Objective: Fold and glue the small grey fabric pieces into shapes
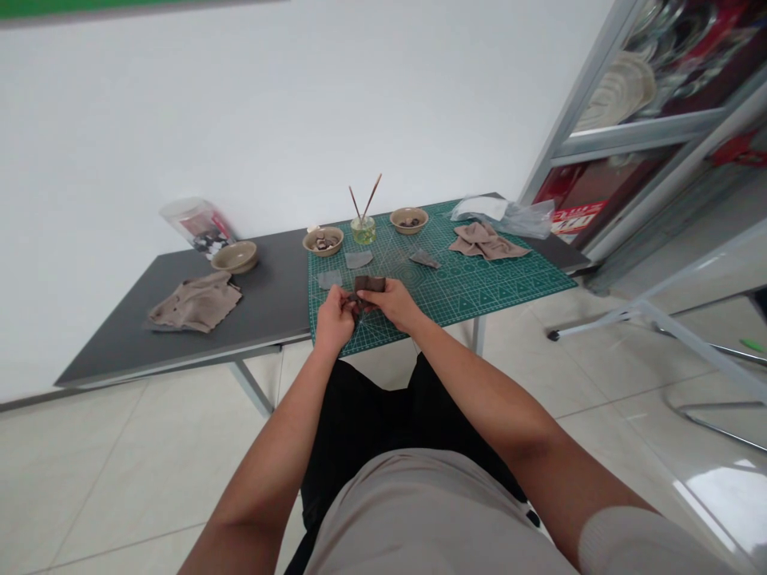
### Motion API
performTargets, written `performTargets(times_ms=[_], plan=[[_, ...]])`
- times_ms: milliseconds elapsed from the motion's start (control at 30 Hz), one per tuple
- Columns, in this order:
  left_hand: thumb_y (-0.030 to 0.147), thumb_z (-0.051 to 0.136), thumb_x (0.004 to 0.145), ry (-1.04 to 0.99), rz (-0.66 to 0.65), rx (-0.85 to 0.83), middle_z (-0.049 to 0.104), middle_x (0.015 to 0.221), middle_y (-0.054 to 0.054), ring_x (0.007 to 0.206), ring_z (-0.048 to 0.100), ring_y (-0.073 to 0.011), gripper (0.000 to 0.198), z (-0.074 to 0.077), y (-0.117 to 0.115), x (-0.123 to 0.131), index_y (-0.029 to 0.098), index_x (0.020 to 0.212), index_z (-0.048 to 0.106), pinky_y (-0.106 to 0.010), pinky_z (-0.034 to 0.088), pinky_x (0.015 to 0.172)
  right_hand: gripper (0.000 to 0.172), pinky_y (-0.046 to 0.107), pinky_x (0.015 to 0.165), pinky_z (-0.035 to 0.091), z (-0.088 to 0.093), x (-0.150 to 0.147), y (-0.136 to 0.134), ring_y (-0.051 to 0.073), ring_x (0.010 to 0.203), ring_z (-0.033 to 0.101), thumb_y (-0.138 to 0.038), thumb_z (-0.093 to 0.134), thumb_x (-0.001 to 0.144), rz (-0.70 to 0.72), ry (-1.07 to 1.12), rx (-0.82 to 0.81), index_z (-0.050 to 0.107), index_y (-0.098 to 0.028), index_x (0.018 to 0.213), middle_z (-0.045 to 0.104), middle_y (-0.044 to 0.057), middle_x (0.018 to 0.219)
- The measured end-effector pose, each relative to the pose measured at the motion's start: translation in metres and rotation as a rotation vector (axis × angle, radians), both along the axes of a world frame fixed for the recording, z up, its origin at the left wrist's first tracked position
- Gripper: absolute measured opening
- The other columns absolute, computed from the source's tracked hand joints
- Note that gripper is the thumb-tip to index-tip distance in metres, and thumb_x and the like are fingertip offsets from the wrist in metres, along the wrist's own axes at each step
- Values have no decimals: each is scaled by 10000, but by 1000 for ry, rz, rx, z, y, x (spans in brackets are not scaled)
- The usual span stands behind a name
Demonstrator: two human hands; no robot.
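Note:
Over the near edge of a green cutting mat (479,279), my left hand (333,319) and my right hand (389,303) both pinch a small dark brown piece of fabric (369,284) between them. Fingers of both hands are closed on it. Small grey fabric scraps lie on the mat just beyond: one (329,279) by my left hand, another (358,259) farther back, and a darker one (424,259) to the right.
A grey table (264,303) carries tan bowls (323,239) (409,220) (235,256), a glass jar with sticks (363,228), folded tan cloths (196,303) (486,240), a tipped clear container (195,224) and plastic bags (509,213). A metal shelf (659,120) stands right.

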State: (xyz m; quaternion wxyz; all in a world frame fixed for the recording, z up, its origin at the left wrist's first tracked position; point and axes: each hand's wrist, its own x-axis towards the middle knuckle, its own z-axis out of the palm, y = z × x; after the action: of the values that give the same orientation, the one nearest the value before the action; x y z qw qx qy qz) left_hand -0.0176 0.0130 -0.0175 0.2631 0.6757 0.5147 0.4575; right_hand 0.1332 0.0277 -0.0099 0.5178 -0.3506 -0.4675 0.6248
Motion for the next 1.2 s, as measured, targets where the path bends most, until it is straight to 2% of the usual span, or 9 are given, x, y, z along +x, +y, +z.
performTargets(times_ms=[133, 267, 467, 700, 900, 1000, 1100, 1167, 1200], plan=[[100, 516, 767, -36, -4, -14, 586, 617, 49, 547, 546, -145, 161, -2, 2, -1, 236, 782, 431, -273, 389, 574, 305, 266, 643, 516, 0, 1, -1, 132, 667, 624, -284, 801, 591, 36, 9, -9, 681, -144, 833, 688, 7, 747], [103, 497, 777, 9, -52, -11, 599, 642, 41, 560, 557, -139, 145, -4, 2, -2, 231, 784, 428, -267, 404, 574, 249, 271, 587, 488, -3, 0, 2, 126, 588, 585, -307, 781, 629, -32, -30, 12, 666, -143, 776, 660, 8, 670], [100, 472, 781, -4, -12, -4, 587, 625, 51, 552, 560, -131, 136, -4, 3, -1, 226, 810, 432, -256, 415, 568, 282, 267, 617, 504, -2, 2, 1, 125, 623, 599, -293, 803, 590, 10, -16, 29, 671, -160, 801, 665, -10, 702], [98, 477, 772, 61, -79, 3, 596, 635, 40, 579, 571, -135, 130, -3, 4, -3, 221, 804, 450, -261, 431, 584, 200, 239, 502, 435, -4, 0, 3, 106, 512, 540, -311, 760, 652, -84, -52, 50, 644, -160, 712, 625, -15, 597], [141, 498, 798, -3, -66, 25, 589, 629, 40, 573, 563, -137, 98, -4, 5, -3, 224, 820, 451, -272, 439, 591, 234, 323, 631, 525, -8, -2, 4, 164, 640, 630, -341, 726, 691, -97, -27, 32, 652, -171, 834, 671, 18, 739], [212, 517, 834, -81, -72, 39, 570, 623, 42, 575, 552, -133, 48, -5, 7, -7, 224, 836, 470, -269, 447, 597, 191, 363, 735, 517, -8, 2, 2, 195, 758, 638, -337, 599, 812, -295, -261, 189, 672, -185, 901, 674, 41, 822], [279, 544, 845, -106, -24, 62, 583, 684, 31, 608, 563, -124, 72, -1, 7, -9, 214, 837, 515, -260, 457, 624, 273, 427, 907, 438, -4, 12, -5, 254, 1042, 577, -250, 495, 892, -496, -756, 441, 680, -213, 1091, 656, 100, 1104], [303, 569, 832, -107, 39, 74, 601, 744, 20, 627, 570, -116, 102, 2, 6, -10, 204, 836, 547, -251, 460, 632, 357, 496, 967, 356, 0, 19, -13, 308, 1201, 459, -198, 500, 889, -524, -1107, 546, 647, -258, 1209, 555, 114, 1314], [311, 582, 822, -108, 67, 77, 607, 763, 17, 629, 570, -113, 114, 2, 6, -10, 200, 835, 560, -246, 458, 630, 376, 515, 964, 334, 1, 22, -17, 325, 1213, 433, -193, 510, 885, -489, -1244, 571, 640, -268, 1230, 526, 118, 1346]])
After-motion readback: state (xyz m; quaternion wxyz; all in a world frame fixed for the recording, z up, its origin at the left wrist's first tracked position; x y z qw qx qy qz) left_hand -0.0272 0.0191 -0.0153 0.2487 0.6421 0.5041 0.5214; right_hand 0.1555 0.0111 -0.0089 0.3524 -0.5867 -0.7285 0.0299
